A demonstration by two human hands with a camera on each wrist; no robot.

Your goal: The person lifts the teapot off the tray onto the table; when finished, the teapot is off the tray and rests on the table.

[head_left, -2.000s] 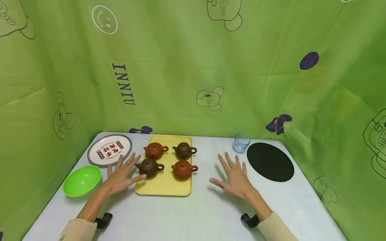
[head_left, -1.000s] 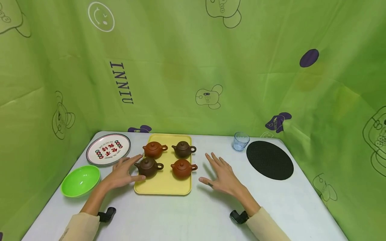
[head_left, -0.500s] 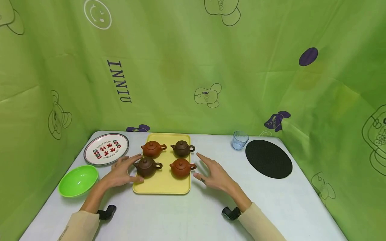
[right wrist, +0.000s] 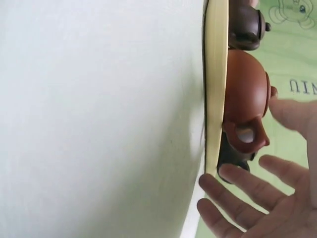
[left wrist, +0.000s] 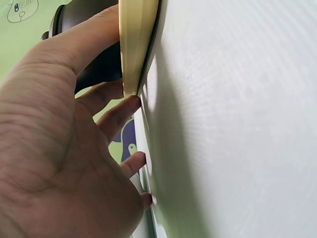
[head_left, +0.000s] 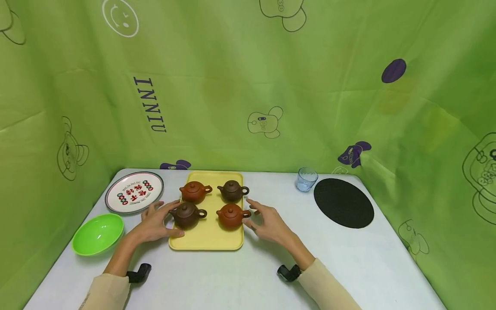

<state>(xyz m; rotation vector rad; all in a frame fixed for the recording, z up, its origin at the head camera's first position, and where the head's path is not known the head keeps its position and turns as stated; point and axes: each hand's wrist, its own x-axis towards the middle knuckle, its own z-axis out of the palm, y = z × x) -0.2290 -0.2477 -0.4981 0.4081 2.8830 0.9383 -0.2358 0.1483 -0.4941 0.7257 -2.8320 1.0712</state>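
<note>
Teapots sit four to a yellow tray [head_left: 207,243] in the middle of the white table [head_left: 348,267], and both hands are right up against that tray. On the near left is the dark brown teapot [head_left: 187,215], and the left hand [head_left: 155,224] curves around it from the tray's left edge, thumb lying over the rim of the tray, fingers loosely spread and reaching along the pot's far side; the left wrist view shows the thumb over the tray's lip and the fingers just beside its edge, but I cannot tell whether any finger actually presses on the pot. On the near right is the orange-red teapot [head_left: 230,215], its handle pointing at the right hand [head_left: 267,224], which hovers at the tray's right edge with fingers straight and fanned, holding nothing; in the right wrist view the fingertips [right wrist: 233,173] are just beside that handle, apart from it. Behind these two stand a second orange-red teapot [head_left: 193,191] and a second dark brown teapot [head_left: 231,190]. Off to the left lie a printed round plate [head_left: 133,192] and a green bowl [head_left: 97,234]; to the right, well apart, a small clear glass [head_left: 306,179] and a black round mat [head_left: 343,203].
</note>
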